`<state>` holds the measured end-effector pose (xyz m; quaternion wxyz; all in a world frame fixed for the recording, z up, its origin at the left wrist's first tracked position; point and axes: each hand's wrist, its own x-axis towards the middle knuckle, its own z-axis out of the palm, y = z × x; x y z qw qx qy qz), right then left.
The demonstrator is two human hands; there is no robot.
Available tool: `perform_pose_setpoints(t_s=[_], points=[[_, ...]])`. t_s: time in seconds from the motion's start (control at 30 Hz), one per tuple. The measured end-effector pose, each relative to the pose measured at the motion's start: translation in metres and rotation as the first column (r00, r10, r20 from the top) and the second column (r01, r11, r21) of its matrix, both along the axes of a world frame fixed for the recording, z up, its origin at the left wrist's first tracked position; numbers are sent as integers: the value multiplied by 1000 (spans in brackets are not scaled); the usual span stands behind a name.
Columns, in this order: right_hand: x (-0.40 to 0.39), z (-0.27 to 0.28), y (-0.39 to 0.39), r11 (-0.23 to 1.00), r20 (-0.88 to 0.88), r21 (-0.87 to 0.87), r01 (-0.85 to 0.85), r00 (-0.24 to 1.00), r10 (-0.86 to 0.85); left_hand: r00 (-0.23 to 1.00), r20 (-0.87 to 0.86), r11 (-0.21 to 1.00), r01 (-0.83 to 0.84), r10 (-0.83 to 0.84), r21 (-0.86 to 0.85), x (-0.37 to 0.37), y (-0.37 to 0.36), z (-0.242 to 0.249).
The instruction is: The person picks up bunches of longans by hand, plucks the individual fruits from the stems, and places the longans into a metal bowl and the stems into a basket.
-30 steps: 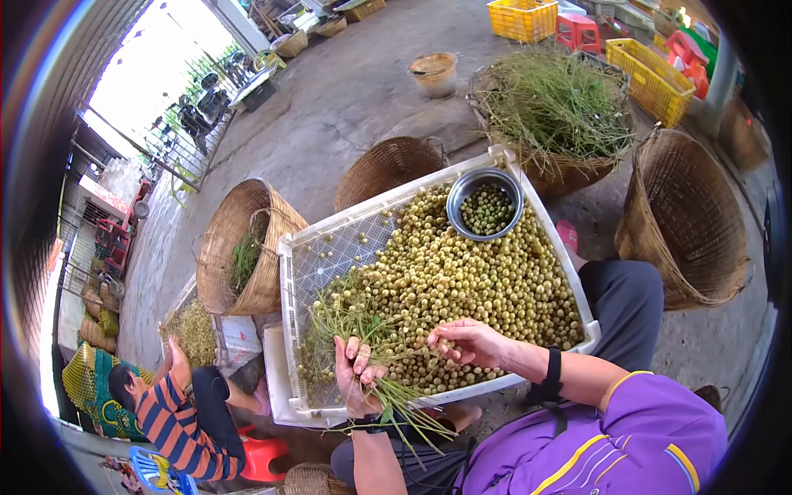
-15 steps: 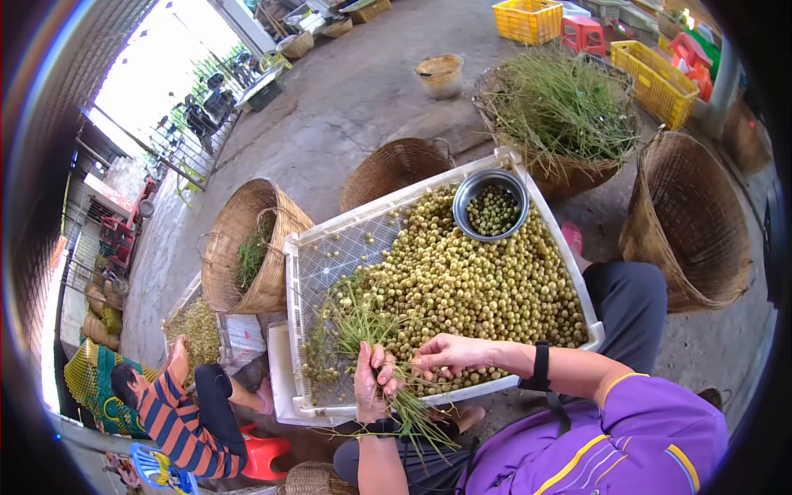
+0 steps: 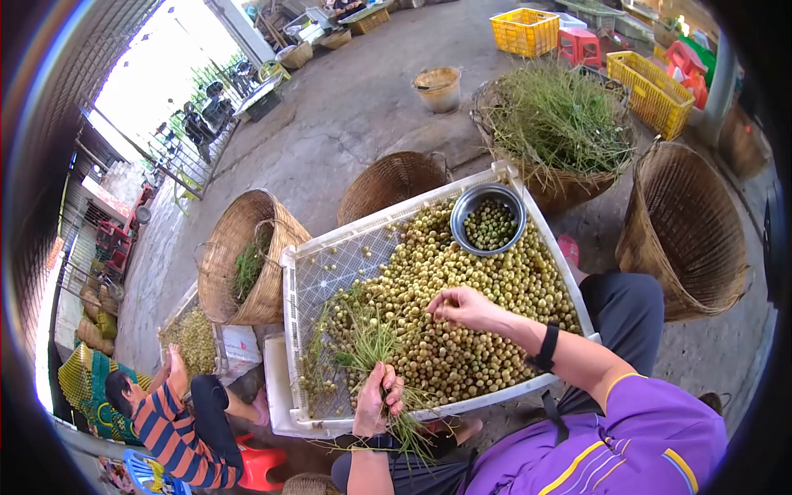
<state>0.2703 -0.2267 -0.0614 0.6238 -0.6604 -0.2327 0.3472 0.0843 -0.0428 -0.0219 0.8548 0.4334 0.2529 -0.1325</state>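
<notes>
My left hand (image 3: 379,401) is closed around a bunch of thin green stems (image 3: 367,337) at the near left of the white plastic tray (image 3: 565,279). The bunch's upper part lies over the tray, while cut ends hang past the near rim. Small round yellow-green fruits (image 3: 462,272) cover most of the tray. Above them, my right hand (image 3: 464,308) has its thumb and fingertips pinched together; whatever they hold is too small to make out. A metal bowl (image 3: 459,228) with greener fruits rests on the pile at the far right.
Wicker baskets stand around the tray: one (image 3: 293,227) on the left, one (image 3: 388,186) behind, one (image 3: 693,231) on the right. Another basket (image 3: 569,183) overflows with green stems. At lower left a person (image 3: 177,433) in a striped shirt sits by another fruit tray (image 3: 198,342).
My right hand has moved up and right, away from my left hand and the stems, to over the fruit pile. My left hand keeps its grip, slightly lower.
</notes>
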Motion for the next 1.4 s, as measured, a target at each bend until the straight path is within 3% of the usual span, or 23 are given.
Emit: perform_pose_setpoints(t_s=[0.03, 0.13, 0.27, 0.4, 0.47, 0.6, 0.7, 0.73, 0.83, 1.07, 1.2, 1.23, 1.27, 1.3, 1.33, 1.4], points=[[9, 10, -3, 977, 163, -206, 52, 986, -18, 1000, -12, 1000, 13, -13, 3, 1, -1, 0], [23, 9, 0, 912, 496, -400, 91, 858, 132, 998, -30, 998, 64, -64, 6, 6, -4, 0], [12, 25, 2, 920, 664, -382, 82, 717, 212, 987, -61, 988, 151, -152, -15, 9, -3, -3], [2, 25, 20, 968, 756, -119, -222, 611, 233, 972, -104, 978, 211, -209, 5, 13, -6, -1], [-3, 30, 24, 934, 587, -235, -270, 727, 357, 971, -101, 976, 218, -218, -19, 13, -5, -1], [-6, 22, 22, 940, 575, -177, -290, 745, 338, 972, -106, 977, 215, -211, 20, 11, -1, 2], [-12, 35, 11, 949, 738, -245, -199, 596, 316, 973, -166, 974, 184, -162, 129, 9, 0, 6], [-13, 31, 11, 948, 736, -248, -199, 598, 317, 972, -168, 975, 185, -163, 126, 9, 0, 5], [-16, 14, 7, 888, 830, -455, -71, 328, 452, 963, -151, 961, 242, -222, 132, 9, -4, 3], [-20, 11, 0, 780, 735, -623, 62, 387, 557, 935, -215, 943, 311, -282, 115, 15, -21, 5], [-4, -4, -18, 817, 713, -573, 62, 529, 460, 951, -180, 960, 269, -253, 75, 14, -14, 4], [-2, -13, -23, 901, 692, -434, 13, 645, 324, 959, -162, 969, 241, -231, 49, 14, -9, 5], [-4, -21, -28, 900, 692, -435, 15, 645, 323, 964, -180, 976, 208, -194, 65, 14, -9, 10], [-8, -11, -34, 951, 231, -260, -169, 945, 231, 968, -168, 979, 198, -186, 52, 14, -8, 10], [-11, -6, -38, 977, -324, -5, -214, 925, 201, 971, -156, 981, 189, -181, 40, 14, -7, 9], [-25, -13, -31, 979, -478, 94, -181, 854, 204, 972, -145, 982, 189, -184, 22, 16, -11, 7]])
